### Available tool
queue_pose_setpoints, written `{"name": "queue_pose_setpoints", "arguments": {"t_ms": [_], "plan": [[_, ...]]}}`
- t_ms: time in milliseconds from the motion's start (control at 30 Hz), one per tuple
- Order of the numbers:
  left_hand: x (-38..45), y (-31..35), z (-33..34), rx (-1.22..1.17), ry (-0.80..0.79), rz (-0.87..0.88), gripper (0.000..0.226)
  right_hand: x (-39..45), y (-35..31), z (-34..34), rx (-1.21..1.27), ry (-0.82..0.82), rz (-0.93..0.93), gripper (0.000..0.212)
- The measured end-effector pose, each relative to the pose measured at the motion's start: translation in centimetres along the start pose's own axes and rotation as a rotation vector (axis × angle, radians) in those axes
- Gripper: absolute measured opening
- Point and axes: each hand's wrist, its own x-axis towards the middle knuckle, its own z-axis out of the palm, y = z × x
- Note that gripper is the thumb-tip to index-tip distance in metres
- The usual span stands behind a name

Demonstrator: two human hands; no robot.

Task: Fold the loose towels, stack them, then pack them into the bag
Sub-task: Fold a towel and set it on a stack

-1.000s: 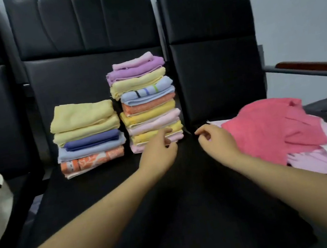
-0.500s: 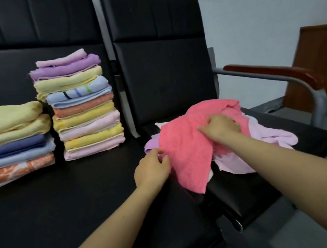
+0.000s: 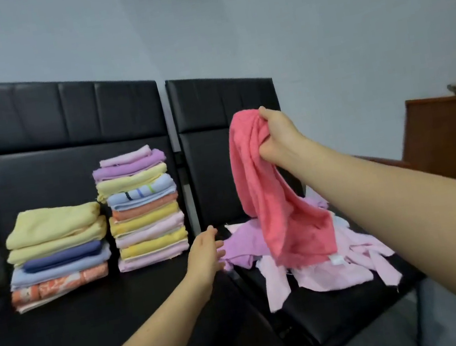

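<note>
Currently, status by item:
Stacks: two folded piles [image 3: 59, 252] [image 3: 143, 208] are set on the left seat [image 3: 67, 335].
Red towel [image 3: 275, 195]: gripped and lifted by right hand [image 3: 278, 137].
Left hand [image 3: 204, 255]: fingers relaxed, nothing held.
Loose towels [image 3: 327, 271]: still unfolded on the right seat.
Bag: not seen; packing is judged outstanding.

Waiting room: linked black seats [image 3: 105, 329], bare wall [image 3: 316, 22].

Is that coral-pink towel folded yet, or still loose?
Loose. The coral-pink towel hangs bunched from the right hand, its lower end draping onto the unfolded pile.
</note>
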Motion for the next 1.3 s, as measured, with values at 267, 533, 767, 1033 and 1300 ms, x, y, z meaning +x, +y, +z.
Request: {"name": "queue_pose_setpoints", "arguments": {"t_ms": [267,533,767,1033,1300], "plan": [[-6.1,14.4,-4.7,-0.843,-0.345,-0.197,0.092,-6.2,-1.1,14.6,0.019,-0.321,0.041,0.04],[-6.8,20.8,-11.8,-0.483,-0.161,0.146,0.064,-7.7,1.2,19.2,0.025,-0.376,0.09,0.041],[-6.2,20.8,-15.5,0.22,0.056,0.417,0.062,-6.7,2.0,24.8,0.097,-0.417,0.09,0.04],[-4.4,20.2,-18.3,0.089,0.113,0.546,0.034,-4.1,3.7,29.0,0.051,-0.39,0.04,0.04],[-3.3,23.0,-24.2,0.253,0.511,0.759,0.043,-0.6,7.0,25.0,-0.599,-0.097,-0.183,0.019]]}}
